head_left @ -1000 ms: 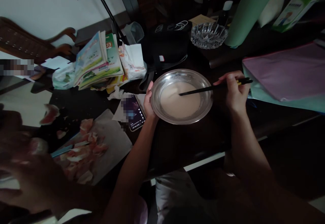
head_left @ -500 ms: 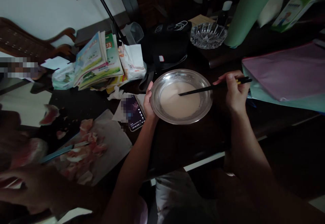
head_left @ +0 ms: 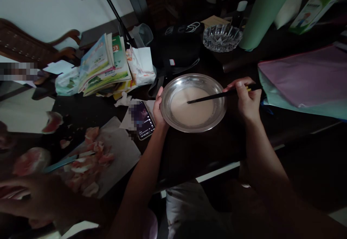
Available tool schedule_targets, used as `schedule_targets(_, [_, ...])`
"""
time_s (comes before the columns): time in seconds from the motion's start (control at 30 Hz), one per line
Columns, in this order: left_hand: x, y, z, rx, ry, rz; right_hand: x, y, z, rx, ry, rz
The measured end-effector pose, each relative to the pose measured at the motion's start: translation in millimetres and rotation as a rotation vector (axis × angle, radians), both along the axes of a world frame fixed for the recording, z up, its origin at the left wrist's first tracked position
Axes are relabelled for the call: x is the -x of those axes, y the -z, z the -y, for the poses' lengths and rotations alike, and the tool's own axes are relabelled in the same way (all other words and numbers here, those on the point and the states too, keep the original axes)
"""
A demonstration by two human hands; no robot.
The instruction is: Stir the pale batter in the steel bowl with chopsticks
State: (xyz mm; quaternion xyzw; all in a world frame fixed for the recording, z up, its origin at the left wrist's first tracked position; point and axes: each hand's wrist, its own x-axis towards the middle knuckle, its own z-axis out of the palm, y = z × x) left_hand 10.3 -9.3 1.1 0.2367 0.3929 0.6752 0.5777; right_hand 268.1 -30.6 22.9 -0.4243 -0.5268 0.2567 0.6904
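A shiny metal bowl (head_left: 193, 127) with a wide rim stands on the dark table. Inside it is a pale, milky liquid (head_left: 189, 114). My left hand (head_left: 159, 109) grips the bowl's left rim, thumb toward the top and the other fingers hidden below. Dark chopsticks (head_left: 214, 97) with yellow marks near the upper end are held in my right hand (head_left: 247, 98), right of the bowl. Their tips dip into the liquid near its middle.
Left of the bowl lies a lit phone (head_left: 145, 121). Pomelo peel pieces (head_left: 92, 159) and a blue-handled knife (head_left: 61, 163) lie on paper beside another person's hand (head_left: 35, 195). Books (head_left: 108, 69), a glass ashtray (head_left: 222, 38) and a pink folder (head_left: 306, 76) surround the work area.
My right hand and the chopsticks have shifted slightly left, with the tips a little further left in the liquid. My left hand and the bowl have stayed put.
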Motion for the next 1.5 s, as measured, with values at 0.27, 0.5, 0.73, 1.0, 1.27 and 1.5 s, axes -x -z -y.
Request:
schedule_targets(0.27, [0,-1.2,1,-0.004,0.003,0.001,-13,3.8,-5,0.003,0.196,-0.093])
schedule_targets(0.5, [-3,-5.0,2,0.032,-0.018,0.002,1,-2.1,5,0.121,-0.043,-0.015])
schedule_targets(0.73, [-2,-3.5,2,0.008,-0.005,0.019,-5,-0.5,0,0.062,0.074,0.033])
schedule_targets(1.0, [-1,-2.8,2,-0.001,0.004,0.014,-11,3.3,-3,0.022,0.197,-0.08])
schedule_targets(1.27, [0,0.3,0,0.013,-0.002,-0.015,4,-0.1,3,0.045,-0.041,-0.008])
schedule_targets(1.5, [-3,-6.1,2,0.037,-0.019,0.026,-7,1.1,-2,-0.038,0.174,-0.009])
